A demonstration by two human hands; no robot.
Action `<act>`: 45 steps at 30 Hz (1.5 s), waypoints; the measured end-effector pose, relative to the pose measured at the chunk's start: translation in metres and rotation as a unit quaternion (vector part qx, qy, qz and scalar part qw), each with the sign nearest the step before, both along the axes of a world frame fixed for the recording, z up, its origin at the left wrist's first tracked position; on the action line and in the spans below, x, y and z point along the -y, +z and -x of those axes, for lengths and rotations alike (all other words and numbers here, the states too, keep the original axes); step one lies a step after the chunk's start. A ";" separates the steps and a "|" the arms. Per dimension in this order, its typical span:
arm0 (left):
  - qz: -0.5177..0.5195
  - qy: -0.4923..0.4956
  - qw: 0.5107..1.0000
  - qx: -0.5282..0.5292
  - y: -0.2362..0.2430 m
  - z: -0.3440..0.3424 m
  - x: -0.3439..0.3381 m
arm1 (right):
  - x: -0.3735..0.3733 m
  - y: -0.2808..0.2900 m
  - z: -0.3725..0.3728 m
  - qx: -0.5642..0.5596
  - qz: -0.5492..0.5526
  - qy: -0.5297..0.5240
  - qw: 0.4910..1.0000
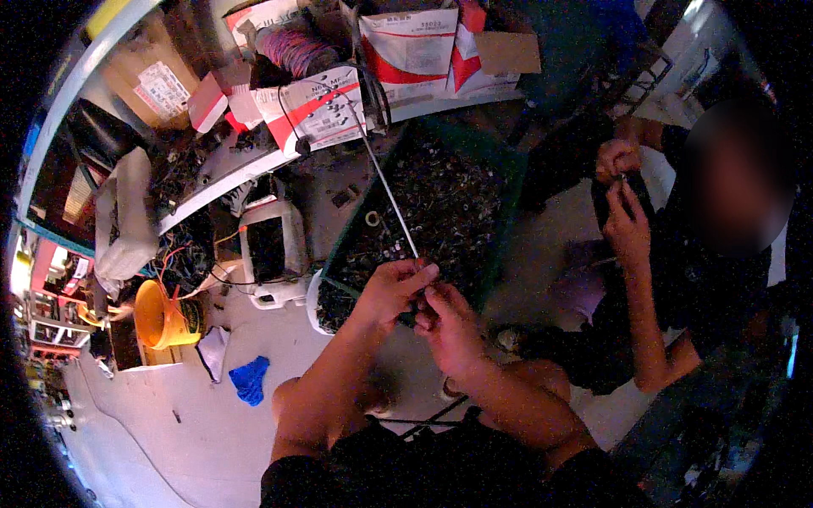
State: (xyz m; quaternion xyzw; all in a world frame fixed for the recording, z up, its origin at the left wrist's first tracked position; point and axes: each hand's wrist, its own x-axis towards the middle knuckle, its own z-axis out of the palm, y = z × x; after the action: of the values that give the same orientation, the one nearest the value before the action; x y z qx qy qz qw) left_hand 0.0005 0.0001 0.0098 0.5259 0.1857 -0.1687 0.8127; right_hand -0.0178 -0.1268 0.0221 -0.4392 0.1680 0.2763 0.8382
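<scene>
My left hand (391, 295) is closed at the lower end of a thin, straight, pale rod or taut cord (389, 193), thumb and fingers pinched together. The strand runs up and away to a white and red box (318, 108), where several small dark pieces cluster near its upper end. Right beside it, my right hand (450, 328) is closed too, its fingertips meeting those of the left. Whatever small thing sits between the fingers is mostly hidden. Both hands are over the near edge of a dark green crate (508, 222) full of small mixed parts.
At the right, a co-worker's two hands (625, 199) work on something small. Ahead stands a bench (216, 188) with cartons and a spool of coloured wire (296, 51). To the left are a yellow bucket (157, 317), a pale plastic container (292, 233) and a blue cloth (249, 380).
</scene>
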 end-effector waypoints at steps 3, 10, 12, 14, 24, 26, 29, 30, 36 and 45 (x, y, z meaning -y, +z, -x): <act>-0.016 0.008 1.000 0.005 -0.001 -0.003 0.004 | 0.002 -0.010 0.003 0.020 0.000 -0.010 1.000; 0.115 -0.051 0.992 0.000 0.009 -0.002 -0.012 | 0.015 -0.017 -0.006 -0.104 -0.127 0.026 0.986; 0.115 -0.045 0.992 0.010 0.003 -0.001 -0.013 | 0.013 -0.011 -0.005 -0.111 -0.112 0.037 0.987; 0.092 -0.035 0.995 0.015 -0.001 0.002 -0.011 | 0.011 -0.007 -0.004 -0.103 -0.083 0.038 0.990; 0.169 0.116 0.977 -0.053 0.000 -0.002 -0.009 | 0.002 -0.002 -0.006 0.020 0.036 0.028 0.999; 0.246 0.181 0.950 -0.062 -0.018 -0.006 -0.016 | 0.003 -0.001 -0.006 -0.023 -0.023 0.049 0.998; 0.302 0.228 0.922 -0.074 -0.031 -0.008 -0.036 | 0.003 0.006 -0.004 -0.025 -0.041 0.084 0.995; 0.306 0.235 0.921 -0.060 -0.030 -0.008 -0.041 | 0.003 0.008 -0.003 -0.013 -0.046 0.097 0.994; 0.313 0.331 0.890 -0.014 0.002 -0.012 -0.054 | 0.003 0.003 0.001 -0.030 -0.051 0.112 0.992; 0.288 0.311 0.903 0.071 0.004 -0.009 -0.079 | 0.000 0.015 0.001 -0.006 -0.026 0.036 0.999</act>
State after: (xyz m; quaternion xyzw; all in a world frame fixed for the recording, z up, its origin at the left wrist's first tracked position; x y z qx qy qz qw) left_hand 0.0091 0.0795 0.0141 0.1954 0.2252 0.0837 0.9508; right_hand -0.0190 -0.1267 0.0367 -0.4213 0.1496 0.3133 0.8379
